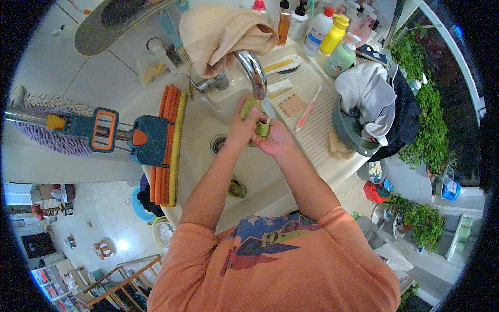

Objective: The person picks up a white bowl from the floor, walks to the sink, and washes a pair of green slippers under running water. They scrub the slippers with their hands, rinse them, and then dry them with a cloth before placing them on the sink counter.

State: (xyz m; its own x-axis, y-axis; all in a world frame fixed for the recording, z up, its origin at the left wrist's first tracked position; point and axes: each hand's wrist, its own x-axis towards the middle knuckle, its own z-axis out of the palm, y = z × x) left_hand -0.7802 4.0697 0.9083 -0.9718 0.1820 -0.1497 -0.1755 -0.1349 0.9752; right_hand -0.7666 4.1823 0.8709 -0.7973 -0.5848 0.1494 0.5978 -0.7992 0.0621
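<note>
Both my hands are close together under the spout of a chrome faucet point(253, 72), over a cream-coloured sink basin point(202, 171). My left hand point(242, 126) grips a fuzzy-looking light green piece point(248, 107). In my right hand point(276, 137) is a small green hollow item point(263, 128), its open end facing up near the spout. Fingers hide much of both pieces, so I cannot tell whether they are joined. A dark green and yellowish object point(237, 188) lies lower in the basin, partly beside my left forearm. The drain point(219, 144) shows left of my left wrist.
A sponge mop head point(163, 144) leans over the basin's left rim. A beige cloth point(226, 35) drapes over the faucet. The ribbed drainboard point(312, 128) bears a pink toothbrush point(308, 109) and a scrub brush point(282, 64). A grey basin point(347, 128) of clothes stands right, with several bottles point(317, 33) behind.
</note>
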